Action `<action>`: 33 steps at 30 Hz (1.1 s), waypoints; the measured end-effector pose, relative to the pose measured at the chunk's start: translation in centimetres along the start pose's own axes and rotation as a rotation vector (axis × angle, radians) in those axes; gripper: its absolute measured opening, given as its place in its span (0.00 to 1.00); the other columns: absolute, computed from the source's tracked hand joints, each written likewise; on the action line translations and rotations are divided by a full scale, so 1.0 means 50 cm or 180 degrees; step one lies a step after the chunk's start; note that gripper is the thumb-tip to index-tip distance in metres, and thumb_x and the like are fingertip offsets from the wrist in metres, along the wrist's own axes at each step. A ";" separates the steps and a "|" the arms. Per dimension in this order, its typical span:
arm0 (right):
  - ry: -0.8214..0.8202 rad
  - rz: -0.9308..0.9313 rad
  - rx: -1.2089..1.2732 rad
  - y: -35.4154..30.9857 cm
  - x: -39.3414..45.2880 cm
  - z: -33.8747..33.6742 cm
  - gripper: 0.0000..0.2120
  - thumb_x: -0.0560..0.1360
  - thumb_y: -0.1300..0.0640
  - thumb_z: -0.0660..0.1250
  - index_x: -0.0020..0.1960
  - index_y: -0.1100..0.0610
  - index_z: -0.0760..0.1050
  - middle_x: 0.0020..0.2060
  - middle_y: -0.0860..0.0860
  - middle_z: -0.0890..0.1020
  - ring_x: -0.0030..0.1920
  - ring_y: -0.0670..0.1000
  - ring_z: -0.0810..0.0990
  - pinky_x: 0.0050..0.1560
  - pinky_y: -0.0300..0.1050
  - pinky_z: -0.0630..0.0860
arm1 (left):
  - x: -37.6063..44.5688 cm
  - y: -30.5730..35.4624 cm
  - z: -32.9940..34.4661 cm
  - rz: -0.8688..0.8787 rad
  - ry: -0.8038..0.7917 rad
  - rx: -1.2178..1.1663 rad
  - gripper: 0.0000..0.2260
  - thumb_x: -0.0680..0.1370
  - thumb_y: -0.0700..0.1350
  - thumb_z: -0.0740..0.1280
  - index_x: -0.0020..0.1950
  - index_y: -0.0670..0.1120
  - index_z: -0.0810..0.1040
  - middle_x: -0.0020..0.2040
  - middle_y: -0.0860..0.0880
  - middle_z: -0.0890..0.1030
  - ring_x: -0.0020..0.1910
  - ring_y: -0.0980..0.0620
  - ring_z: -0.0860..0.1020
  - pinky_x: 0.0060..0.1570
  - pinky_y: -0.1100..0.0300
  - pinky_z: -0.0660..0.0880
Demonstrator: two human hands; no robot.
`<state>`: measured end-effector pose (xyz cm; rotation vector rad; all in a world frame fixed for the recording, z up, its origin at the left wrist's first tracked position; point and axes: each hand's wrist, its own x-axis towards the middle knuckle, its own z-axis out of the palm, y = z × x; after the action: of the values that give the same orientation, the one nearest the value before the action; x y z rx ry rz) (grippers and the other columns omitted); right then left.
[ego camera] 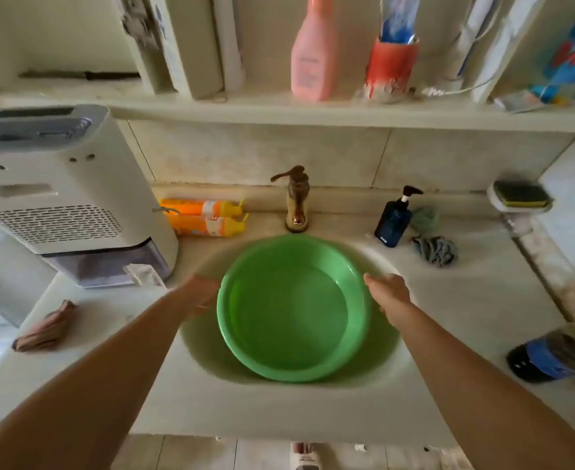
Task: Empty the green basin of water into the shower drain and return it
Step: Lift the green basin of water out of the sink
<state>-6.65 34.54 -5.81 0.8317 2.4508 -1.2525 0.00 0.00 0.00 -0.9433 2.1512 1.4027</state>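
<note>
Pickup step: left hand [199, 296] and right hand [389, 295], both unclenched, flank round green plastic basin [292, 310] in sink [386, 351]; next, level two-handed rim lift.

table [455, 320]: pale, sink [208, 354] sunk in
in sink: green basin [292, 310]
left: white appliance [65, 198], two orange bottles [204, 217]
right: blue pump bottle [394, 220], grey cloth [435, 250]
back: brass faucet [296, 198]

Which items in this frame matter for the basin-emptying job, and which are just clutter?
Job:
green basin, sitting in the sink
left hand and right hand, at either side of the basin rim

Clutter:
faucet
orange bottles
blue pump bottle
pink bottle
sponge
white appliance
</note>
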 end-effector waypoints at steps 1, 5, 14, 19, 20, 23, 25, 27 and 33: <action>0.0061 -0.0106 -0.0439 -0.001 0.018 -0.003 0.22 0.74 0.42 0.66 0.56 0.59 0.79 0.53 0.58 0.83 0.52 0.61 0.82 0.53 0.53 0.78 | 0.014 -0.002 0.015 -0.0027 -0.0048 0.0106 0.06 0.81 0.37 0.61 0.51 0.37 0.77 0.47 0.40 0.75 0.43 0.45 0.73 0.40 0.57 0.68; -0.0225 -0.0311 -0.1145 0.013 0.070 0.012 0.20 0.73 0.40 0.65 0.46 0.58 0.75 0.48 0.60 0.80 0.57 0.62 0.80 0.51 0.50 0.74 | 0.074 -0.041 0.055 -0.0251 0.0016 0.0229 0.15 0.79 0.33 0.65 0.65 0.29 0.73 0.54 0.36 0.76 0.42 0.44 0.75 0.39 0.59 0.73; -0.0738 0.0411 -0.0126 0.057 0.113 0.075 0.35 0.74 0.51 0.72 0.74 0.66 0.64 0.71 0.62 0.72 0.67 0.62 0.74 0.61 0.50 0.72 | 0.120 -0.084 0.099 -0.0661 0.0357 0.0058 0.17 0.77 0.38 0.67 0.64 0.34 0.74 0.56 0.36 0.80 0.52 0.37 0.81 0.46 0.45 0.81; -0.0812 0.0706 0.0492 0.053 0.108 0.077 0.37 0.72 0.54 0.75 0.75 0.64 0.64 0.71 0.61 0.73 0.63 0.59 0.76 0.57 0.48 0.72 | 0.109 -0.089 0.106 -0.0637 0.0450 0.0025 0.14 0.74 0.37 0.68 0.59 0.36 0.75 0.49 0.39 0.81 0.45 0.41 0.82 0.40 0.48 0.82; -0.0833 0.0714 0.0549 0.051 0.108 0.074 0.40 0.72 0.53 0.76 0.77 0.63 0.61 0.72 0.60 0.71 0.67 0.60 0.74 0.62 0.49 0.71 | 0.103 -0.086 0.107 -0.0592 0.0476 0.0036 0.13 0.74 0.37 0.68 0.58 0.38 0.74 0.46 0.42 0.80 0.42 0.43 0.81 0.34 0.52 0.80; -0.0920 0.0681 0.0696 0.046 0.109 0.060 0.42 0.70 0.53 0.77 0.77 0.62 0.61 0.72 0.60 0.71 0.69 0.61 0.73 0.70 0.57 0.69 | 0.094 -0.087 0.111 -0.0533 0.0531 -0.0056 0.13 0.74 0.37 0.69 0.57 0.40 0.74 0.45 0.44 0.79 0.40 0.45 0.80 0.32 0.55 0.79; -0.0926 0.0617 0.0767 0.035 0.106 0.048 0.42 0.70 0.55 0.77 0.78 0.62 0.59 0.73 0.60 0.70 0.69 0.61 0.73 0.69 0.59 0.69 | 0.089 -0.090 0.110 -0.0491 0.0550 -0.0101 0.12 0.74 0.38 0.69 0.56 0.40 0.75 0.47 0.42 0.80 0.41 0.43 0.81 0.38 0.49 0.81; -0.0898 0.0535 0.0826 0.019 0.094 0.039 0.44 0.71 0.56 0.76 0.79 0.61 0.56 0.75 0.59 0.67 0.71 0.61 0.70 0.71 0.59 0.68 | 0.078 -0.095 0.101 -0.0458 0.0526 -0.0213 0.12 0.74 0.37 0.70 0.56 0.38 0.76 0.49 0.39 0.81 0.45 0.39 0.82 0.45 0.42 0.82; -0.0993 0.0353 0.1005 -0.014 0.050 0.029 0.45 0.71 0.59 0.76 0.80 0.59 0.53 0.76 0.60 0.65 0.74 0.61 0.67 0.72 0.59 0.64 | 0.034 -0.109 0.048 -0.0373 0.0364 -0.0947 0.16 0.73 0.35 0.73 0.59 0.37 0.76 0.51 0.37 0.83 0.45 0.40 0.83 0.48 0.40 0.81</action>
<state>-9.11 33.98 -7.39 0.7660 1.9688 -1.6149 2.70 0.19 -5.58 -1.2642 1.9612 1.6757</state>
